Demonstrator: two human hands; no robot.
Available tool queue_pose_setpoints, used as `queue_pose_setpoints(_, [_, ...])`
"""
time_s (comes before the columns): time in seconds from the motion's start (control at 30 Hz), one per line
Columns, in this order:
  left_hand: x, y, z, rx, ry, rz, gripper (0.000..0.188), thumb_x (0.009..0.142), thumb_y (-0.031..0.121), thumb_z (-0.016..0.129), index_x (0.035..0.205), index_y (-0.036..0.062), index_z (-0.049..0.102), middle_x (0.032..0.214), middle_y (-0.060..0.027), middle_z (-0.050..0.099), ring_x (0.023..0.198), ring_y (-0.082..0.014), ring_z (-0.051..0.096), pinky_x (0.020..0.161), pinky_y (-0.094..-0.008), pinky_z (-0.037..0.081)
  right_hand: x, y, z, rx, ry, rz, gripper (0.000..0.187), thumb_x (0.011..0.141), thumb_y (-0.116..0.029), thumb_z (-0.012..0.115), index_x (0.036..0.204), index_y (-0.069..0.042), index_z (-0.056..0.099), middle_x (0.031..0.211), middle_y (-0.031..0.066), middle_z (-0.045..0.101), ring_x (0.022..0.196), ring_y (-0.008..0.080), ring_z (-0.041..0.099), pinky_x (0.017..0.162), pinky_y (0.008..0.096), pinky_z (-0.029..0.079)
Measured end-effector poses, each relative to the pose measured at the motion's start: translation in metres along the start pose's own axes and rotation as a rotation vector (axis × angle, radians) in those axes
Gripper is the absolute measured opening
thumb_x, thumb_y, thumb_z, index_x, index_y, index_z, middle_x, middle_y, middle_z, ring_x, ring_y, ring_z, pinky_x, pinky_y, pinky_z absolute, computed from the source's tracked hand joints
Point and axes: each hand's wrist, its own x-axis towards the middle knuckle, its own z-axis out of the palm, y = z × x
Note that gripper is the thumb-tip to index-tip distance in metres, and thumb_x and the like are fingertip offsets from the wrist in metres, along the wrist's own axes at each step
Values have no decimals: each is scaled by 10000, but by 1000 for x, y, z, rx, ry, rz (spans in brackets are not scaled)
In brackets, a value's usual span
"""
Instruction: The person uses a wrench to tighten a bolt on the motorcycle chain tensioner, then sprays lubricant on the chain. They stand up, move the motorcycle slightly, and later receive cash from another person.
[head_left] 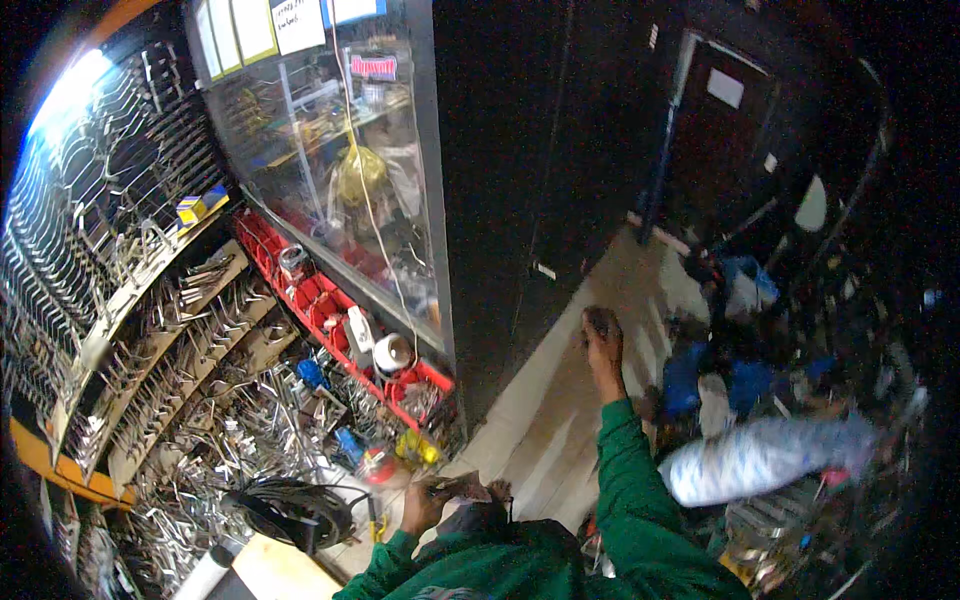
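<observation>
My left hand (421, 508) is low in the middle of the view, close to my body. Its fingers are closed on a thin, flat brownish piece (468, 487) whose kind I cannot make out. My right arm, in a green sleeve, stretches forward over the floor. At its end my right hand (604, 348) has its fingers curled in; they look dark, and what they hold, if anything, is hidden. It touches no nearby surface that I can see.
To the left, racks (160, 360) carry many bent metal rods, with more metal parts heaped below. A red tray (330, 320) runs under a window. A black cable coil (290, 510) lies near my left arm. On the right, a plastic-wrapped bundle (760, 460) sits among clutter. A door (715, 120) stands far back.
</observation>
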Motion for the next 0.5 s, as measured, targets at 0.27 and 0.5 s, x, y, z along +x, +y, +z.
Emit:
queue_pose_setpoints(0.27, [115, 42, 63, 39, 9, -250, 344, 861, 310, 789, 1061, 30, 761, 966, -192, 750, 843, -296, 700, 768, -387, 530, 249, -20, 87, -273, 171, -586, 620, 980, -75, 570, 1557, -174, 367, 1509, 237, 451, 1373, 533, 392, 1156, 545, 335])
queue_pose_setpoints(0.5, [126, 78, 115, -78, 424, -455, 332, 833, 192, 758, 1085, -20, 722, 965, -193, 745, 875, -266, 701, 797, -390, 536, 254, -50, 112, 139, 165, -489, 472, 1038, -321, 587, 1377, -14, 469, 1250, 175, 547, 1110, 255, 576, 944, 410, 489])
